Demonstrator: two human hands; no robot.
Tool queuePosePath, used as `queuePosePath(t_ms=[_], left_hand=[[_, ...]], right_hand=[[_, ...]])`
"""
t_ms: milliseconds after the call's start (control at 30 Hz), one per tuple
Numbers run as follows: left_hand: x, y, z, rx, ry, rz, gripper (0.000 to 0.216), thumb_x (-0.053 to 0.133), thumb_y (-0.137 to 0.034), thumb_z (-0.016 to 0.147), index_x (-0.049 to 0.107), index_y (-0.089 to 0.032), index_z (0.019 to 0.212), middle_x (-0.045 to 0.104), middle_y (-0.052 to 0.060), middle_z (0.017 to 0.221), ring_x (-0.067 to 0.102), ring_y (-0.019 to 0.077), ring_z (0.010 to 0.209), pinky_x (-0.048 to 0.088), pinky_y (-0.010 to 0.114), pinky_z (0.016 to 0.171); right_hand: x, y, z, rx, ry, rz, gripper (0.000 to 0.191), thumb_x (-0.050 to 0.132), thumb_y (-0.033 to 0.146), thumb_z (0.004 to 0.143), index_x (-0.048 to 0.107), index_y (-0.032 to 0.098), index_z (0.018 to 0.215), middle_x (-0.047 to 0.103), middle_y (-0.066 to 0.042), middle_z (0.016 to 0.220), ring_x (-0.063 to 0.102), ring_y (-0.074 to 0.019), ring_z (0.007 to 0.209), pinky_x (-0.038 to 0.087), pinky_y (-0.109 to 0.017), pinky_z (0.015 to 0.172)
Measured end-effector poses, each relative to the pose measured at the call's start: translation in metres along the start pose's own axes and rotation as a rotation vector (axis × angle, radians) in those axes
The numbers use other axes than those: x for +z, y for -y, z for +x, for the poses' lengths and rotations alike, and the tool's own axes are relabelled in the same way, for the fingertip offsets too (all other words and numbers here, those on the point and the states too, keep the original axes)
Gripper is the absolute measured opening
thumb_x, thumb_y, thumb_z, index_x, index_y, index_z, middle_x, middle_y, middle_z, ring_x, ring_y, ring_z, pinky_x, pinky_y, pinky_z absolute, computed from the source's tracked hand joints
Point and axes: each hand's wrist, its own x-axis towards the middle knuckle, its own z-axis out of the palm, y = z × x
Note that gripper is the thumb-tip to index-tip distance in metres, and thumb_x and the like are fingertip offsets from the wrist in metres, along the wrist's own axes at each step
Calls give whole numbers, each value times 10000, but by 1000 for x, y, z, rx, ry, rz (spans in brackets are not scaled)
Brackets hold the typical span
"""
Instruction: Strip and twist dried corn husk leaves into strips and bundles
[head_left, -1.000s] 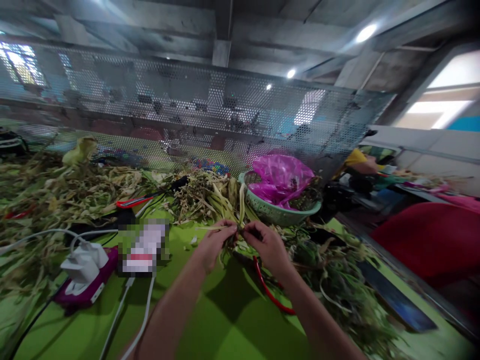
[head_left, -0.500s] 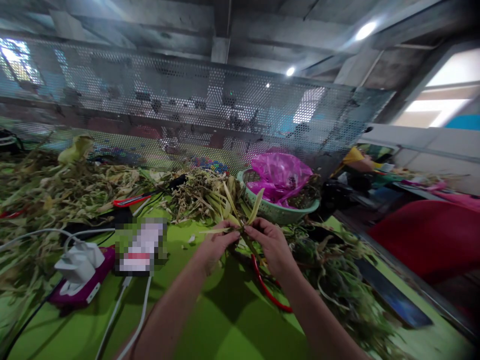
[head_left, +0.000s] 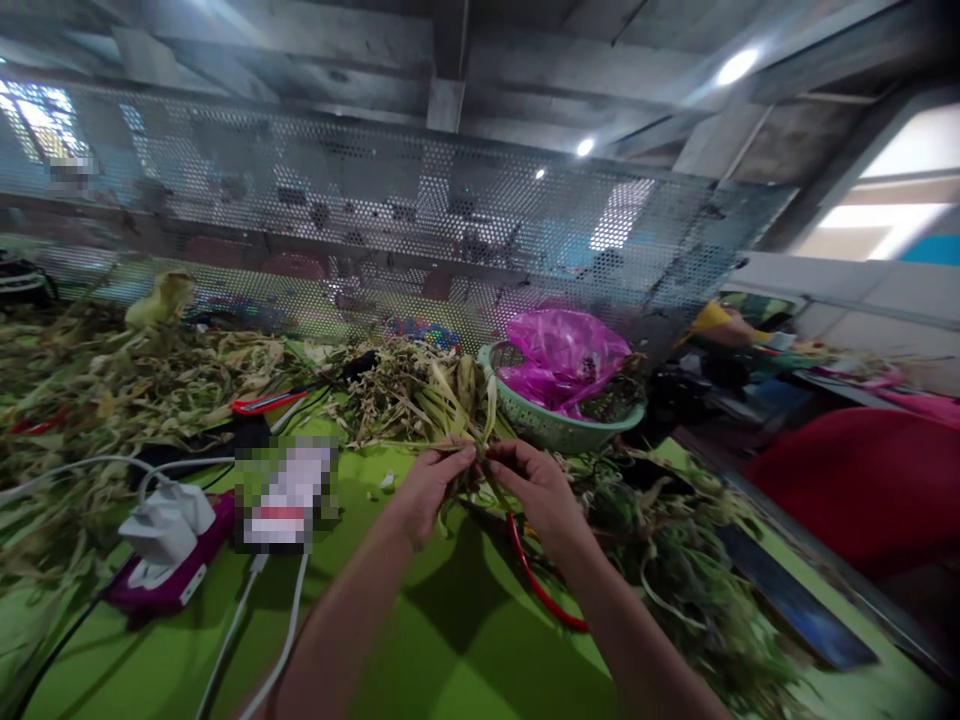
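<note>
My left hand (head_left: 430, 492) and my right hand (head_left: 538, 488) meet above the green tabletop (head_left: 465, 660), thumbs and fingertips pinched. Between them they grip a bunch of pale yellow-green leaf strips (head_left: 489, 412), whose upper ends stick up past the fingers. Exactly how the strips cross is hidden by my fingertips. A red curved handle (head_left: 529, 580) of some tool lies on the table, partly behind my right forearm. Just beyond my hands spreads a heap of dried stalks and leaves (head_left: 390, 395).
A green basket (head_left: 570, 432) with a pink plastic bag (head_left: 574, 350) stands behind my hands. Leafy stems (head_left: 697, 590) lie right. At left are a purple power strip (head_left: 161, 595), a blurred-out phone (head_left: 289, 495) with cables and a red cutter (head_left: 270, 402). A perforated metal screen (head_left: 337, 220) rises behind.
The leaf strips have shifted: the one leaning right now stands nearly upright, and the one pointing left no longer sticks out as far. Both hands remain pinched together; the view moved slightly.
</note>
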Motion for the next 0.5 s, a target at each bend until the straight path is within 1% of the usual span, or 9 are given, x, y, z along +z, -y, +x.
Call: queuePosePath(t_ms=[133,200,267,367,433,500], left_hand=[[-1,-3,1,15,-50,1,232,782,-302,707,649,-138,801,602,-5,654,546,81,561,476,204,587],[-1,-4,1,32,-81,-18,232,788,-289,702,644,-140,805,602,-7,651,546,80,567,475,201,589],[-2,-4,1,37,-85,-34,233,790,-271,698,638,-140,815,606,-6,653,557,83,585,480,201,601],[-1,-4,1,17,-54,-36,221,782,-258,700,637,-134,812,614,4,651,568,89,588,489,211,613],[0,-3,0,13,-52,-30,219,784,-257,692,640,-135,803,613,4,647,561,89,577,485,213,605],[1,-3,0,21,-64,-20,225,790,-263,678,640,-135,787,606,1,636,551,88,572,473,210,594]], right_hand=[[-1,1,1,-18,-35,-59,201,724,400,727,674,210,770,639,-2,728,547,-182,709,435,-309,709],[0,2,0,-17,-51,-60,190,710,398,741,668,215,771,624,5,724,540,-179,715,433,-303,712],[3,3,-2,-4,-22,-23,198,703,408,755,675,223,818,645,0,774,561,-185,754,444,-307,741],[6,3,-3,10,60,38,232,708,427,759,669,229,873,675,-10,841,591,-195,795,456,-317,767],[6,1,-3,1,75,6,231,705,434,761,650,219,824,653,-3,782,575,-185,746,445,-304,725],[4,-2,-1,-27,57,-69,233,689,429,768,618,207,758,602,10,704,529,-166,681,420,-285,671]])
